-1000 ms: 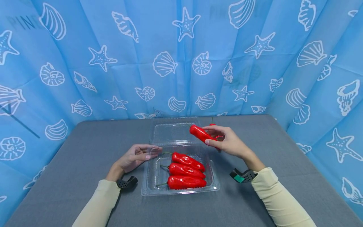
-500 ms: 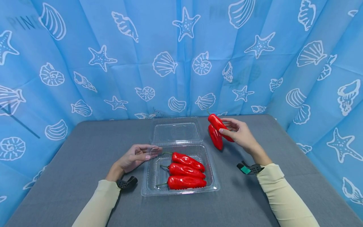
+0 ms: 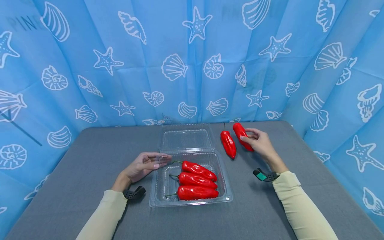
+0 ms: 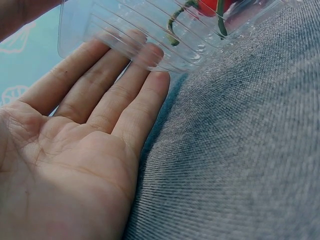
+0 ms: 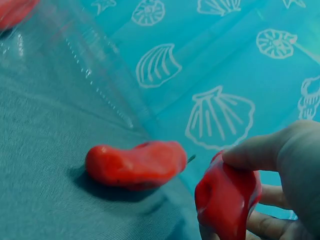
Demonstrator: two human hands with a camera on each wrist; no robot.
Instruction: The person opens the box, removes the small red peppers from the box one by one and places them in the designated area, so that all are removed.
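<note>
My right hand (image 3: 258,141) grips a red pepper (image 3: 241,136) between thumb and fingers, to the right of a second red pepper (image 3: 228,144) lying on the table. In the right wrist view the gripped pepper (image 5: 227,200) hangs under the thumb, beside the lying pepper (image 5: 135,165). A clear plastic clamshell box (image 3: 225,195) stands in the middle with its lid folded back; three red peppers (image 3: 197,193) lie in it side by side, stems to the left. My left hand (image 3: 147,165) keeps its fingers straight at the box's left wall, palm showing in the left wrist view.
The open lid (image 3: 186,139) lies flat on the grey table (image 3: 99,160) behind the box. A blue curtain (image 3: 192,83) with white shells and starfish hangs along the table's far edge and both sides.
My right hand has carried the gripped pepper from over the box's back right corner to the right and down, past the lying pepper. The left hand and the box have stayed still.
</note>
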